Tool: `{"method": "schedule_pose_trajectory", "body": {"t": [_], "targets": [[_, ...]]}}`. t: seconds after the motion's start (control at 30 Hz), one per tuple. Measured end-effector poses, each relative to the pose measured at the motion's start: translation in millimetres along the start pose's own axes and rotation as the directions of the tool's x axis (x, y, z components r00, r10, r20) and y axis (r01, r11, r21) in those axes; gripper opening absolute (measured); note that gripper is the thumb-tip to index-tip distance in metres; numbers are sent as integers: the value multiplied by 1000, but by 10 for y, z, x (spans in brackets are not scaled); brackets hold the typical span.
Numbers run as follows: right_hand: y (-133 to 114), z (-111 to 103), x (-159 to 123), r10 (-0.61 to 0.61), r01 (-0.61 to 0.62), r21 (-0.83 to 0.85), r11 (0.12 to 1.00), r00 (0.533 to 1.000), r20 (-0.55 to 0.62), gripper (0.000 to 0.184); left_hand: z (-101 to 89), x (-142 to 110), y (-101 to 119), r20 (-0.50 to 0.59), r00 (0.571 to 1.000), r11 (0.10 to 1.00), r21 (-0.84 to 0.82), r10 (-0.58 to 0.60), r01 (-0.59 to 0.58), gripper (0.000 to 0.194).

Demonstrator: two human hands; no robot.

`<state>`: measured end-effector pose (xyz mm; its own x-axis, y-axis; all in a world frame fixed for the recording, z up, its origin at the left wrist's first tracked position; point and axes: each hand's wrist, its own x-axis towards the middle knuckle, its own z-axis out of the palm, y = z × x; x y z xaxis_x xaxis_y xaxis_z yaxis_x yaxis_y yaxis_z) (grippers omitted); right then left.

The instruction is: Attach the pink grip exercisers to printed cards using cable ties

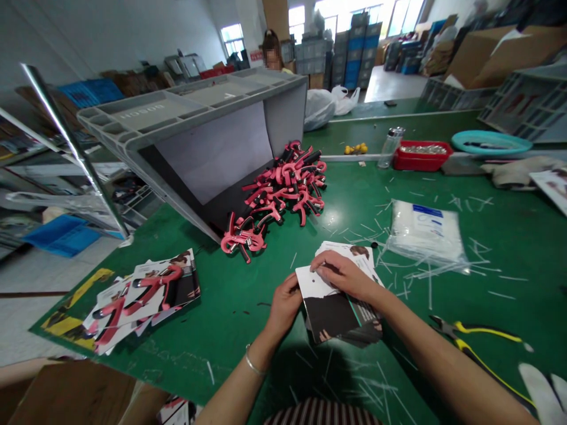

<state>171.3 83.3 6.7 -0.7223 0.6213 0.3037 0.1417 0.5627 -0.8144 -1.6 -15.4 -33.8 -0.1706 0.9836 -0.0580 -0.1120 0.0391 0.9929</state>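
Note:
Just in front of me, a printed card [330,313] with a white top, a dark lower part and small holes is tilted up over a stack of similar cards [365,254]. My left hand [286,301] is closed on the card's left edge. Over the card's white top lies my right hand [339,273], its fingers bent and pinched together near a hole; anything small between the fingertips is hidden. Beyond the hands, a heap of pink-and-black handled pieces [283,186] spills from a tipped grey crate [199,97].
Cards with pink-and-black pieces [146,295] lie at the left. To the right are a bag of white strips [425,230], scattered loose strips, yellow-handled cutters [469,342] and a white glove [543,389]. A red tray [420,159] and glass bottle [390,147] stand farther back. Another person is beyond the crate.

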Motion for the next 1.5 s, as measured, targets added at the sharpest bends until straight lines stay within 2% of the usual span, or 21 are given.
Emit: {"method": "schedule_pose_trajectory", "body": {"t": [0.13, 0.2, 0.27, 0.4, 0.43, 0.5, 0.57, 0.6, 0.63, 0.7, 0.77, 0.83, 0.87, 0.93, 1.0, 1.07, 1.17, 1.23, 1.33, 1.4, 1.5], "targets": [[-50, -34, -11, -35, 42, -56, 998, 993, 110, 16, 14, -64, 38, -34, 991, 971, -209, -126, 116, 35], [-61, -32, -9, -34, 41, -62, 997, 993, 115, 17, 21, -90, 77, -51, 986, 945, -298, -156, 134, 34], [-53, -16, -3, -37, 42, -50, 998, 994, 100, 10, 7, -92, 115, -69, 985, 942, -309, -161, 132, 33], [-5, 49, 12, -50, 54, -34, 998, 993, 103, 7, -111, 45, 165, -161, 985, 998, 16, -62, 65, 34], [3, 62, 13, -55, 59, -35, 998, 992, 116, 8, -151, 106, 173, -152, 988, 992, 113, -38, 55, 35], [6, 63, 7, -58, 64, -42, 997, 990, 127, 8, -217, 227, 188, -25, 998, 968, 240, -65, 69, 35], [-14, 13, -24, -43, 50, -72, 996, 994, 96, 8, -242, 302, 200, 142, 980, 956, 277, -143, 99, 32], [-31, -33, -53, -31, 37, -100, 994, 998, 57, 9, -232, 309, 202, 179, 970, 957, 266, -166, 115, 31], [-51, -89, -95, -17, 17, -135, 991, 1000, 6, 10, -207, 290, 199, 165, 971, 963, 237, -171, 129, 30], [-89, -211, -220, 9, -38, -213, 976, 990, -139, 15, -110, 181, 167, 28, 988, 979, 141, -154, 148, 29], [-100, -299, -388, 46, -133, -248, 960, 944, -328, 20, 25, 6, 92, -112, 980, 985, 41, -163, 168, 31], [-65, -310, -567, 117, -234, -214, 948, 885, -451, 23, 147, -178, 3, -162, 967, 980, 0, -197, 200, 34], [-30, -283, -647, 145, -256, -197, 946, 881, -450, 22, 182, -254, -29, -156, 966, 977, 22, -206, 212, 34], [58, -180, -773, 153, -242, -212, 947, 919, -364, 20, 170, -335, -31, -85, 979, 968, 154, -186, 197, 33], [137, -56, -841, 109, -194, -268, 944, 947, -302, 18, 54, -279, 60, 7, 994, 939, 328, -112, 103, 29], [180, 42, -859, 70, -174, -315, 933, 947, -313, 18, -101, -50, 209, 21, 1000, 898, 439, -6, -4, 29], [181, 100, -838, 59, -175, -332, 927, 941, -333, 19, -213, 584, 410, -41, 995, 876, 479, 87, -57, 32], [163, 101, -825, 64, -182, -330, 926, 939, -338, 18, -154, 1091, 467, -32, 999, 815, 579, 30, -6, 30], [142, 100, -824, 70, -188, -325, 927, 937, -342, 17, 43, 1753, 444, -83, 996, 750, 660, 29, 33, 19], [138, 105, -829, 75, -192, -321, 927, 937, -342, 18, 154, 2054, 399, -110, 994, 714, 697, 24, 59, 12], [134, 88, -837, 86, -189, -286, 939, 938, -336, 18, 197, 2279, 358, -105, 995, 673, 736, 1, 77, 14]]}}
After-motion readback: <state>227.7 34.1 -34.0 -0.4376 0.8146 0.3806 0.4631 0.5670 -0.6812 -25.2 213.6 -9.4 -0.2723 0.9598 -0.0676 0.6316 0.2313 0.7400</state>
